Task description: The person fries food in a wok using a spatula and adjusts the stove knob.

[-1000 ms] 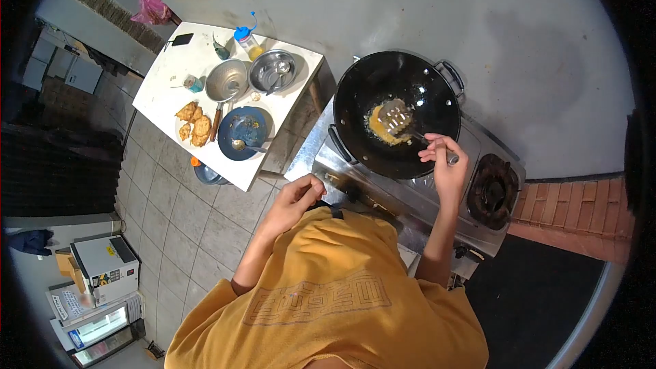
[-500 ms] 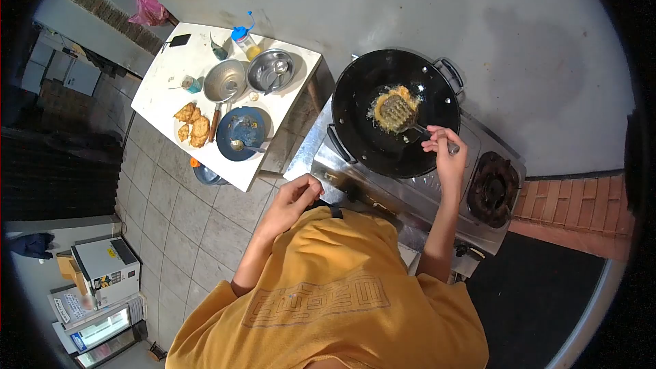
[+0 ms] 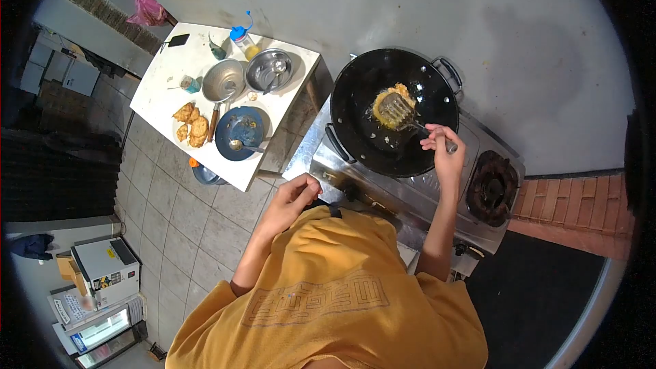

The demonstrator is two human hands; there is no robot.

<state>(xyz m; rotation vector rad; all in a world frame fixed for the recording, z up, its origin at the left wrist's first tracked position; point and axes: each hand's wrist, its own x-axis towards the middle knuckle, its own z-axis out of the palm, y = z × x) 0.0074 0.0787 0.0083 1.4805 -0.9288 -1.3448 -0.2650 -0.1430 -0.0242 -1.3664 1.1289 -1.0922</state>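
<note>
My right hand is closed round the handle of a slotted spatula. The spatula's metal head rests over a golden piece of frying food and partly hides it. Both are inside a black two-handled wok, where pale crumbs and a little oil lie about the food. My left hand is held by my waist, left of the stove's front edge, its fingers curled with nothing visible in them.
The wok sits on a steel gas stove; a second burner lies to its right. On the white table are fried pieces, a dark blue plate with a spoon, a saucepan, a metal bowl and an oil bottle.
The spatula head has shifted slightly over the food, and less pale foam shows around it. My right hand keeps its grip; my left hand has hardly moved.
</note>
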